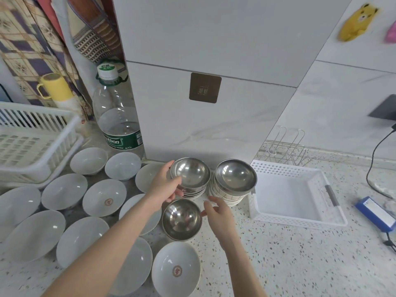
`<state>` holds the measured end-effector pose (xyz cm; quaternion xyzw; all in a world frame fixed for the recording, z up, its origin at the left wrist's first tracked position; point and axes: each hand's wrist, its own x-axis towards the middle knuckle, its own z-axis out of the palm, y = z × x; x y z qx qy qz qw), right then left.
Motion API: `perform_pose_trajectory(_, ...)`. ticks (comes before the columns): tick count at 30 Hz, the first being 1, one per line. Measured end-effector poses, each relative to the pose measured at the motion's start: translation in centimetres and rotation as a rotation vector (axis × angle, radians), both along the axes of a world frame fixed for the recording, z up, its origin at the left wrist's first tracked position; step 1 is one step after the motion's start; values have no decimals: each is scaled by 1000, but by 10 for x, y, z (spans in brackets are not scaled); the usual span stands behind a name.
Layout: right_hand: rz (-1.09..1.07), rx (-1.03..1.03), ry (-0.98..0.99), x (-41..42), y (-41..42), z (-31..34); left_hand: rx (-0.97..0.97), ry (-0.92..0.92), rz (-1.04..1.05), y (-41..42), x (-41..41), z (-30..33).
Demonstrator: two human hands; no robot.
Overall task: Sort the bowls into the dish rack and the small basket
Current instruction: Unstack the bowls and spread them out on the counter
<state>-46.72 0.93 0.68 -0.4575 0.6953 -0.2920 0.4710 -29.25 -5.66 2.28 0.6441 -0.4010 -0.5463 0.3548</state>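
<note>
Three steel bowls stand mid-counter. My left hand [164, 186] grips the rim of the far-left steel bowl [190, 173], thumb over the edge; it tops a short stack of bowls. My right hand [216, 213] is open, a fingertip touching the rim of the near steel bowl [182, 219], which sits alone on the counter. A third steel bowl [235, 176] caps a stack of striped bowls [225, 196]. Several white ceramic bowls [104, 197] are spread out at the left. The white dish rack [32, 142] is at far left; the small white basket [267, 211] is at right, holding nothing.
A large water bottle [117, 116] and a yellow cup [56, 86] stand behind the white bowls. A tiled column [214, 125] rises just behind the steel bowls. A wire rack [285, 151], a black cable [372, 163] and a blue box [375, 213] are at the right.
</note>
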Motion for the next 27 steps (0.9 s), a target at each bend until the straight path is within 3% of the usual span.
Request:
perform_pose_trajectory(6,60,28,32,16,-24,7,-64,281,22,11,28,9)
perform_pose_trajectory(12,32,63,133,36,-48,-2,-89,570,197,19,52,7)
perform_pose_trajectory(19,-62,22,281,56,-55,-6,-60,540,253,34,53,1)
perform_pose_trajectory(27,-153,-3,181,58,-57,-8,-55,511,379,55,57,2)
